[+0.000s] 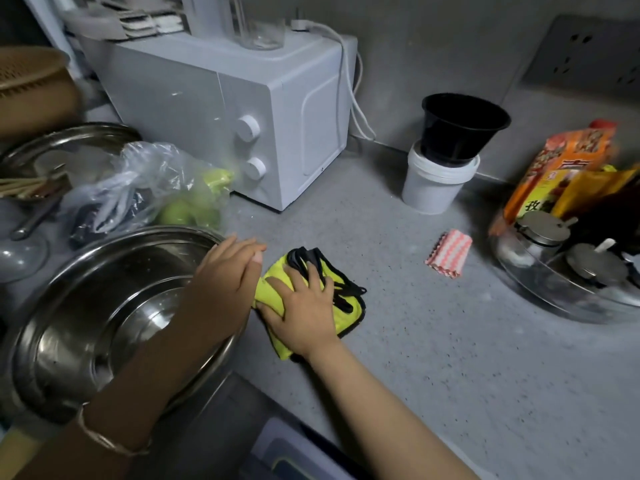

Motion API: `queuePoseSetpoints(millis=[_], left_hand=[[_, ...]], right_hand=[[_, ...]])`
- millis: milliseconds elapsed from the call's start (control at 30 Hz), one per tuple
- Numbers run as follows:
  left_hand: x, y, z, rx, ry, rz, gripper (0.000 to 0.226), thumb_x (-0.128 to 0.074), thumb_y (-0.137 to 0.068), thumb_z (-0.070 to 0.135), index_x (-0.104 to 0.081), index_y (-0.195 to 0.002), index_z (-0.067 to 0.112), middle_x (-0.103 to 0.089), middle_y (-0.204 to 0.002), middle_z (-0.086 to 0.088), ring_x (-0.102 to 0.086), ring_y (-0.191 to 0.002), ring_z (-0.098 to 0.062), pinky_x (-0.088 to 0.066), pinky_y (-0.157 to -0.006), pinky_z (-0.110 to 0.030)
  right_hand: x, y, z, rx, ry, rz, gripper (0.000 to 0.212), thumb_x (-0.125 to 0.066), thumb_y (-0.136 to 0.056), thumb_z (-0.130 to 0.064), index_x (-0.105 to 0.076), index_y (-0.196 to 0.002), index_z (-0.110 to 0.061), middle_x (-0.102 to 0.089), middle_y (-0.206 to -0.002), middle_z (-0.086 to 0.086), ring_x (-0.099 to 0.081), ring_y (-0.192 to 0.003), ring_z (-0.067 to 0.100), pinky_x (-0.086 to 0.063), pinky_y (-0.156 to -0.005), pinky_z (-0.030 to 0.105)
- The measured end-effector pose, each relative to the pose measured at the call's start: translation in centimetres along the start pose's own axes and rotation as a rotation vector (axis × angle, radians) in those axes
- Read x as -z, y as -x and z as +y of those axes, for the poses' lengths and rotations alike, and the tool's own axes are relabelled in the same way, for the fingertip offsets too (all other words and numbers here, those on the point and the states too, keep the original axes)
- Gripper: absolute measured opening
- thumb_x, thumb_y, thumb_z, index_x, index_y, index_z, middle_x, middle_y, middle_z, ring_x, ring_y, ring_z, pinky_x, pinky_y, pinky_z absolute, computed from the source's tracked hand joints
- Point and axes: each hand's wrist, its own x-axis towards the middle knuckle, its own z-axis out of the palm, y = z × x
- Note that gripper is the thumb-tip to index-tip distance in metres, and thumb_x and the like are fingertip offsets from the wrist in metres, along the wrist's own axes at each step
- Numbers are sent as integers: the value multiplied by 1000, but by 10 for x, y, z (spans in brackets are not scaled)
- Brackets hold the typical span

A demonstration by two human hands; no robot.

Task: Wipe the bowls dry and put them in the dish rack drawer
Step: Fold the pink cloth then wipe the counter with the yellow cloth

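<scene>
Pressed the right hand (304, 306) flat onto the yellow cloth (277, 273), fingers spread and straight, gripping nothing. Cloth on the grey bench (433, 341), touching the large steel bowl (138, 242) on its right side. Laid the left hand (225, 275) across that bowl's rim, fingers together, tips at the cloth's edge; could not tell whether pinching it. Noted a smaller steel bowl (114, 334) nested inside the large one, in front of the white oven (225, 109).

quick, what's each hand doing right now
left hand: over the rim of the large stainless steel bowl; grip cannot be told
right hand: open, fingers spread flat on the yellow cloth with black trim
</scene>
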Motion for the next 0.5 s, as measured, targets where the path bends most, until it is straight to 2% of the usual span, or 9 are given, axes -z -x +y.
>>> queuePoseSetpoints(millis=[67,200,267,333,367,400,433,500], left_hand=[[0,3,1,39,6,-32,56,-26,-91,39,-63,-122,10,-58,-132,-8,-38,-136,-26,-20,-114,-34],[0,18,3,11,-64,-141,75,-17,-80,56,-56,-131,17,-41,-148,-1,-20,-144,-19,-13,-116,-34],[-1,25,3,-26,-77,-150,76,-17,-80,56,-53,-134,17,-33,-152,1,-13,-145,-15,-10,-113,-30],[1,29,4,-31,-50,-136,73,-19,-82,55,-53,-134,17,-31,-153,1,-10,-142,-10,-12,-112,-31],[1,30,3,-23,-32,-130,70,-21,-83,54,-53,-134,17,-31,-154,2,-8,-141,-7,-13,-112,-32],[2,30,3,-10,-14,-129,68,-23,-84,53,-53,-134,17,-31,-154,2,-7,-140,-5,-14,-114,-34],[2,29,2,-4,-1,-131,67,-24,-85,53,-53,-134,17,-31,-154,3,-6,-139,-4,-15,-114,-35],[1,29,2,-3,11,-135,70,-22,-83,55,-53,-133,17,-31,-153,3,-7,-141,-6,-16,-116,-38]], right_hand=[[0,21,9,-15,26,70,51,-38,-82,-63,-61,-119,-37,-58,-130,-2,-47,-127,36,-38,-96,60],[7,57,24,-50,-29,103,53,-45,-74,-65,-61,-115,-36,-59,-125,-2,-48,-125,37,-42,-92,61],[10,58,26,-75,-14,109,61,-41,-73,-71,-59,-119,-36,-52,-135,3,-33,-134,44,-32,-100,67],[17,46,23,-114,-51,17,71,-38,-75,-77,-45,-135,-40,-20,-156,7,-1,-142,46,-6,-109,67],[18,37,20,-140,-58,-48,74,-38,-76,-78,-34,-141,-43,-3,-160,4,9,-142,45,1,-110,65],[18,31,15,-157,-33,-92,75,-38,-78,-77,-26,-145,-44,5,-160,2,9,-142,44,2,-110,62],[17,27,9,-160,2,-109,73,-38,-81,-75,-23,-146,-44,4,-160,2,4,-142,43,-1,-111,61],[12,27,-7,-142,33,-78,65,-37,-87,-67,-26,-145,-41,-6,-159,3,-6,-140,43,-8,-110,59]])
